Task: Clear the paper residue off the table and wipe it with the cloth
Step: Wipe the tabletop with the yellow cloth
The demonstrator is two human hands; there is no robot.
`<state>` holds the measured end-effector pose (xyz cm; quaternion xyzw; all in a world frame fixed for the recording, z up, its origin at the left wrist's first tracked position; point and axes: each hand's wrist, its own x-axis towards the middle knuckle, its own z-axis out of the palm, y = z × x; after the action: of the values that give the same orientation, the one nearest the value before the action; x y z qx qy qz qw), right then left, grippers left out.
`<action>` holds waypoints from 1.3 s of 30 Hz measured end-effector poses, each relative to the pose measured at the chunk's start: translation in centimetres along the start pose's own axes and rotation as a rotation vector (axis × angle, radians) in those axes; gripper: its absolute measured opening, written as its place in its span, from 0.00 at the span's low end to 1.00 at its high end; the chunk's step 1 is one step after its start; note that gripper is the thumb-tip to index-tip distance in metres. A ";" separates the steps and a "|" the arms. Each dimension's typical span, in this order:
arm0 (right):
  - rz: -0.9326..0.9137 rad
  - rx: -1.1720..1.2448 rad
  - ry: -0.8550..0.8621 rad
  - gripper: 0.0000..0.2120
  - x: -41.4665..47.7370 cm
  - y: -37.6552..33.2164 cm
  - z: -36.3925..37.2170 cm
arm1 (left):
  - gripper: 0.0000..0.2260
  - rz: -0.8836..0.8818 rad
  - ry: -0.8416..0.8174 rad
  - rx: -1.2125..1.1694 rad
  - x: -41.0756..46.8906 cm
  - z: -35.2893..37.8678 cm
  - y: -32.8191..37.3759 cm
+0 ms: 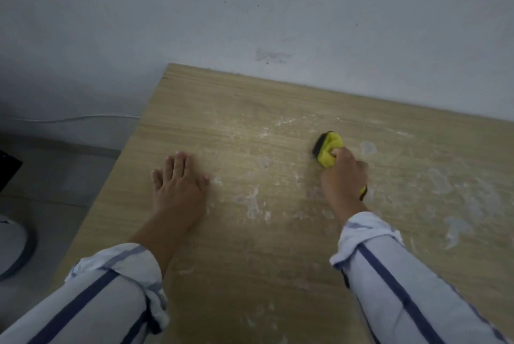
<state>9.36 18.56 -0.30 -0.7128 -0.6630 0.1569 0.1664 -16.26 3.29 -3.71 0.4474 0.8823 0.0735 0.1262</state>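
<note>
Head view is showing me a wooden table (222,99) whose far edge is sitting against a pale wall (250,10); the far left corner is showing, and the left edge is running down toward me. The left hand (178,185) is lying flat on the table near that left edge, palm down, fingers straight and slightly spread; it is gripping nothing. The right hand (345,176) is resting further toward the middle of the table, nearer the far edge; its fingers are curling round a yellow cloth (329,149) with a dark side, and I cannot tell whether it is really a cloth or a sponge. The yellow end is sticking out beyond the knuckles and touching the table; a small yellow and dark bit is peeking out by the wrist. Whitish paper residue (253,204) is clinging to the surface in smears and flecks between the two hands, and more is spreading toward the right edge. Striped sleeves (403,274) are sitting rolled at both forearms; a thin cable (83,118) is running along the wall left of the table.
</note>
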 end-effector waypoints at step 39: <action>-0.418 -0.036 -0.069 0.26 3.5 -12.8 11.2 | 0.28 -0.010 0.003 -0.026 6.7 -0.3 3.0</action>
<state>-6.78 23.23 -4.67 -0.5568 -0.8044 0.1316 0.1597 -17.80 10.50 -3.77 0.4414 0.8836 0.0849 0.1312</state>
